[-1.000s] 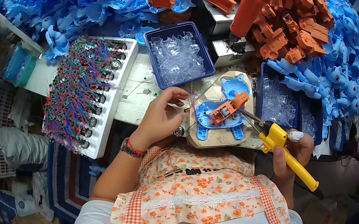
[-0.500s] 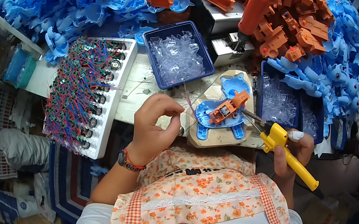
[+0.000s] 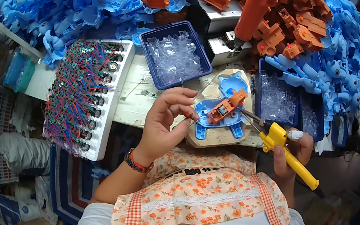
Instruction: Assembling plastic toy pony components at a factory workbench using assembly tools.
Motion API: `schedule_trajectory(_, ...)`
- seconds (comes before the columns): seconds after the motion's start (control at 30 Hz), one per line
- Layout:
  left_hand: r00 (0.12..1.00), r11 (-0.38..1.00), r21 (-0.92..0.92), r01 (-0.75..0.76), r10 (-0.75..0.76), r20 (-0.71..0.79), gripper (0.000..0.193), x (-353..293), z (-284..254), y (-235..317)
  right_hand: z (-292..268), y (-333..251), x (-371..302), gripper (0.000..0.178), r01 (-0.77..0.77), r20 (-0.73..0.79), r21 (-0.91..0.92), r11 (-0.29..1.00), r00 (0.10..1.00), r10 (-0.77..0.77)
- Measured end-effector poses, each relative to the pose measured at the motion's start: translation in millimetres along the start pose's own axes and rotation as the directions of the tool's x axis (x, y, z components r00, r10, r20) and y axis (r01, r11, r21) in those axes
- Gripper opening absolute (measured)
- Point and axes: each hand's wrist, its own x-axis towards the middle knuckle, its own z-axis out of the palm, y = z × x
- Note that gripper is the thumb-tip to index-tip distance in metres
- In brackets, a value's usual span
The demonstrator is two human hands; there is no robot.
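A light-blue plastic toy shell half (image 3: 205, 107) lies open side up in a pale, block-like fixture (image 3: 217, 138). An orange plastic housing (image 3: 222, 111) sits on the shell, tilted. At the shell's left edge, the thumb and fingers of my left hand (image 3: 169, 119) are pinched together; a small reddish bit shows at the tips, too small to name. My right hand (image 3: 293, 152), with a white wrap on one finger, is closed around a yellow soldering gun (image 3: 276, 136). The gun's metal tip points at the right end of the orange housing.
A white foam tray (image 3: 122, 81) of wired circuit boards stands at left. Clear plastic parts fill a dark-blue bin (image 3: 206, 74) behind the fixture and another bin (image 3: 278, 97) at right. Orange housings (image 3: 311, 24) and blue shells (image 3: 347, 78) are heaped beyond. An orange-red tool (image 3: 256, 0) slants down.
My left hand has moved right, to the shell's left edge, with its fingers more extended. The right hand and soldering gun stay nearly where they were.
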Motion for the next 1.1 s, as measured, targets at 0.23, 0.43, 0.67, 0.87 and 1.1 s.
schedule_trajectory(0.23,0.969,0.961,0.135,0.240,-0.247,0.032,0.045,9,1,14,-1,3,-1,0.049,0.003,-0.014,0.001,1.000,1.000,-0.003)
schedule_trajectory(0.43,0.970,0.943,0.268,0.196,-0.226,0.087,0.040,17,4,23,-2,3,0,0.050,0.015,-0.035,-0.003,1.000,0.999,-0.015)
schedule_trajectory(0.67,0.924,0.850,0.446,0.281,-0.365,0.113,0.018,20,9,29,-3,1,2,0.047,0.005,-0.049,-0.013,1.000,0.999,-0.005)
schedule_trajectory(0.87,0.978,0.546,0.835,-0.066,-0.132,0.163,0.008,16,27,21,0,5,0,0.046,-0.003,-0.051,-0.040,0.999,0.999,0.001)
schedule_trajectory(1.1,0.951,0.373,0.876,-0.306,0.164,0.262,0.011,19,35,-4,1,5,1,0.048,0.011,-0.043,-0.080,0.997,0.999,-0.015)
